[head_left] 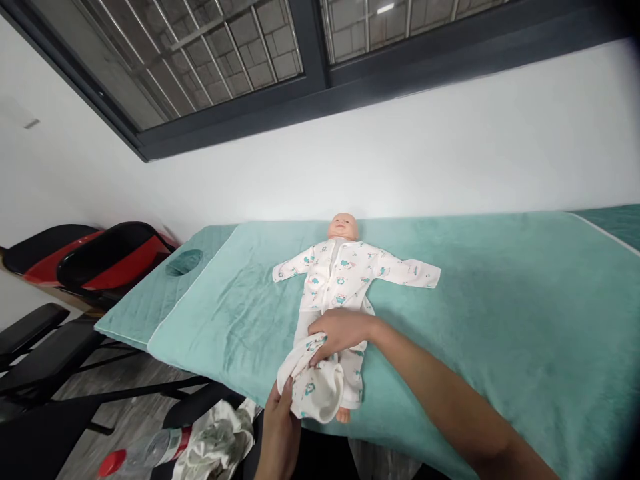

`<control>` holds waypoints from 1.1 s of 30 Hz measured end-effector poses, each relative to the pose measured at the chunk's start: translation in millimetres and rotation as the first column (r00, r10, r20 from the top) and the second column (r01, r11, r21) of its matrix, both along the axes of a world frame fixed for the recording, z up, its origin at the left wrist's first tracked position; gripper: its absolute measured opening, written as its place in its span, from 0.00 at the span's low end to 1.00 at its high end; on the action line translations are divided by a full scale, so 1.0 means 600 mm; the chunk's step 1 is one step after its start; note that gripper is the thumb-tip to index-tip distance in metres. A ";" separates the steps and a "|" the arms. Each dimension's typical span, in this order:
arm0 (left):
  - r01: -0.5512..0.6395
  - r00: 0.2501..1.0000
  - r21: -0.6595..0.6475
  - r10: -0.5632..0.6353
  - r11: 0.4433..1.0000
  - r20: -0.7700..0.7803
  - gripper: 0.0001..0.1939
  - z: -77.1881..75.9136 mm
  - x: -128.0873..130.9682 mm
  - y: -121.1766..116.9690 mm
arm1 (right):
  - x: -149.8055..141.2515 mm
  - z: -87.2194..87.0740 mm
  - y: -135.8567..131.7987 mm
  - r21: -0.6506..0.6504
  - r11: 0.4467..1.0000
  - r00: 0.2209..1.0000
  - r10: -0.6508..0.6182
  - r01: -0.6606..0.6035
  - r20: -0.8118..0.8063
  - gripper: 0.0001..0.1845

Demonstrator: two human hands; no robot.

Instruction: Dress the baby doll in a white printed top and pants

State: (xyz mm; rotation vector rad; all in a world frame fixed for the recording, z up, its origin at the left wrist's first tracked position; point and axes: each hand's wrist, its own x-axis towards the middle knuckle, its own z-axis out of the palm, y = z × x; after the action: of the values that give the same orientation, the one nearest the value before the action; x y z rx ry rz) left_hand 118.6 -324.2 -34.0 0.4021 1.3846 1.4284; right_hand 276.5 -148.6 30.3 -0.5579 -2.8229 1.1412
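A baby doll [343, 227] lies on its back, head toward the wall, its arms spread in long sleeves. It wears a white printed baby jacket [337, 280], closed down the front, and white printed baby trousers [351, 377]. On the right-hand leg the trousers reach the ankle, with a bare foot [343, 415] below. Bunched trouser cloth surrounds the lower part of the other leg, and that foot is hidden. My right hand [337, 332] is closed on the upper part of this bunch. Lower down, my left hand [283, 413] pinches its outer left edge.
The doll rests on a massage bed with a green cover [490, 293] and a face hole [184, 263]. Below its near edge are crumpled printed cloths [217, 440] and a red-capped bottle [150, 452]. Black-and-red chairs [117, 257] stand left; a barred window [210, 53] is above.
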 end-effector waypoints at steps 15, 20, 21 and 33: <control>0.402 0.731 0.151 -0.217 0.903 -0.647 0.24 0.055 -0.096 0.291 | 0.045 0.013 0.017 -0.227 0.954 0.910 -0.262 0.195 -0.320 0.21; 0.629 0.420 0.108 -0.219 0.770 -0.881 0.13 0.064 -0.066 0.297 | 0.050 0.011 0.027 -0.112 0.788 0.695 -0.592 0.606 -0.408 0.19; 0.666 0.310 0.084 -0.172 0.741 -0.935 0.17 0.064 -0.062 0.292 | 0.047 0.007 0.028 -0.008 0.675 0.613 -0.676 0.738 -0.410 0.19; 0.482 0.216 0.043 -0.071 0.875 -0.974 0.07 0.072 -0.044 0.290 | 0.007 -0.027 0.029 0.327 0.454 0.557 -0.730 0.829 -0.397 0.20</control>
State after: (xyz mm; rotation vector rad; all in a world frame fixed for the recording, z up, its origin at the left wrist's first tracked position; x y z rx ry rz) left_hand 92.4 -150.0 9.1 1.9765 1.8090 1.0364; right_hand 280.5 -131.2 14.2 -1.3885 -2.0400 0.2468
